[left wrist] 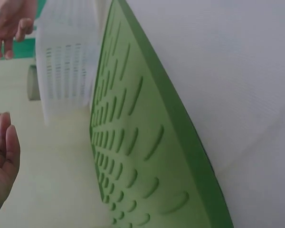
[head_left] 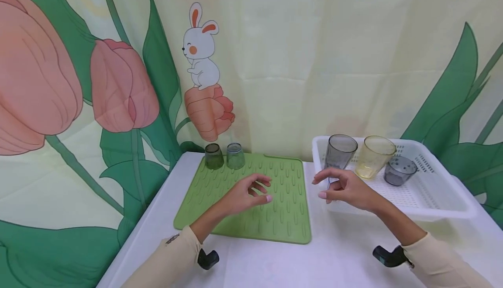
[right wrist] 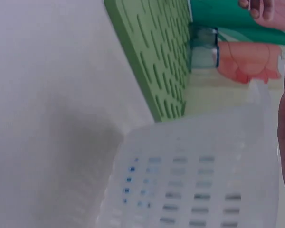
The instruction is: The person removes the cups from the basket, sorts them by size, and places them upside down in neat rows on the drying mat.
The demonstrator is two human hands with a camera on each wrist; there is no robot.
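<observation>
My left hand (head_left: 245, 195) hovers over the green ridged mat (head_left: 275, 218), fingers loosely bent with nothing between them. At the basket's near left side hangs my right hand (head_left: 347, 188), its thumb and fingers apart and holding nothing. Behind it, a tall grey glass (head_left: 341, 150) leans in the white basket (head_left: 444, 205). Next to that glass are a tilted yellow glass (head_left: 375, 157) and a short grey-blue glass (head_left: 399, 171). Upside down on the mat's far left corner stand a dark green glass (head_left: 214, 157) and a bluish glass (head_left: 235, 157).
A white cloth covers the table (head_left: 251, 262), with the mat on the left and the basket on the right. Behind the table hangs a curtain (head_left: 275, 61) printed with tulips and a rabbit. Dark wrist camera mounts (head_left: 208, 259) stick out below both sleeves.
</observation>
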